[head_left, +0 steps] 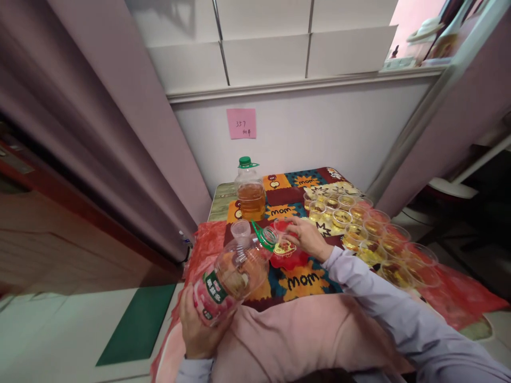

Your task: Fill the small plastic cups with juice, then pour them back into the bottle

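My left hand (202, 324) is wrapped round the lower end of a big clear plastic bottle (235, 271) with a pink and green label. The bottle is tilted, its mouth with a green collar (265, 238) pointing up and to the right. Right at that mouth, my right hand (305, 238) grips a clear plastic cup (281, 226) between its fingers. Whether liquid is flowing into the cup cannot be made out. Just behind the tilted bottle stand clear cups (240, 229), apparently stacked, their lower part seen through the bottle.
A second bottle (251, 201), green-capped and partly full of amber liquid, stands upright at the back left. Several clear cups of yellow liquid (355, 234) are grouped along the table's right side. A patterned cloth (305, 279) and red plastic sheeting (467, 298) cover the table. A wall rises behind.
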`<state>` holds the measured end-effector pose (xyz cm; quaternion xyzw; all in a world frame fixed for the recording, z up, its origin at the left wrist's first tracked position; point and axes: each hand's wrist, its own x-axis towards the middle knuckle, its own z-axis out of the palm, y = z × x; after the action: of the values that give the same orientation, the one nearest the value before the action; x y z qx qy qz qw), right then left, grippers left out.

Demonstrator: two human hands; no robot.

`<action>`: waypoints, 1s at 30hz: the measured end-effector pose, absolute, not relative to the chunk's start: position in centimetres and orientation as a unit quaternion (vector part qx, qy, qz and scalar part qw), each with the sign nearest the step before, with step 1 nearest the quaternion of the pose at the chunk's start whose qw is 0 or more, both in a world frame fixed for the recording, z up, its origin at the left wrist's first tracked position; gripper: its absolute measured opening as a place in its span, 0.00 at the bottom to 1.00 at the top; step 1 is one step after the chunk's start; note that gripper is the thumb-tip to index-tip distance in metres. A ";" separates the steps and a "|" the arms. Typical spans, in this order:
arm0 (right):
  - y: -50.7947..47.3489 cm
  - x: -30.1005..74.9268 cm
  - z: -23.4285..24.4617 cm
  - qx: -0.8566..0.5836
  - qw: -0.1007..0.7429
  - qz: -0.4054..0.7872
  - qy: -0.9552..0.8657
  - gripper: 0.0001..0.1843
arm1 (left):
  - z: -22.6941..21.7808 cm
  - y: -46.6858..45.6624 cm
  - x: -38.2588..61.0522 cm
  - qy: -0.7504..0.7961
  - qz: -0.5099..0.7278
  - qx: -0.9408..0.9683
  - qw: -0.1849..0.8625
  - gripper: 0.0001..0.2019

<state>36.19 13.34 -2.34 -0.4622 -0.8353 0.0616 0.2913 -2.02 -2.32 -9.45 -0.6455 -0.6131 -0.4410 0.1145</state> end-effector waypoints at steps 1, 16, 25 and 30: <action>12.8 36.7 -3.1 -0.467 0.274 0.057 -0.838 0.11 | -9.5 -2.3 -2.0 -0.610 -0.444 -0.646 0.118 0.59; 7.4 36.3 -2.7 -0.534 0.468 0.102 -0.697 0.30 | -9.6 -2.2 -1.9 -0.590 -0.437 -0.662 0.151 0.60; 2.9 27.0 -2.7 -0.282 0.538 0.666 -0.433 0.59 | -10.6 -2.1 -1.9 -0.569 -0.466 -0.662 0.143 0.64; 3.5 25.8 0.3 -0.242 0.561 0.681 -0.403 0.45 | -10.9 -2.2 -1.9 -0.547 -0.522 -0.650 0.077 0.64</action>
<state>25.79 3.53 0.27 -0.2425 -0.4029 0.6812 0.5612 -1.93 -2.19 -10.94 -0.6504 -0.5467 -0.5216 0.0774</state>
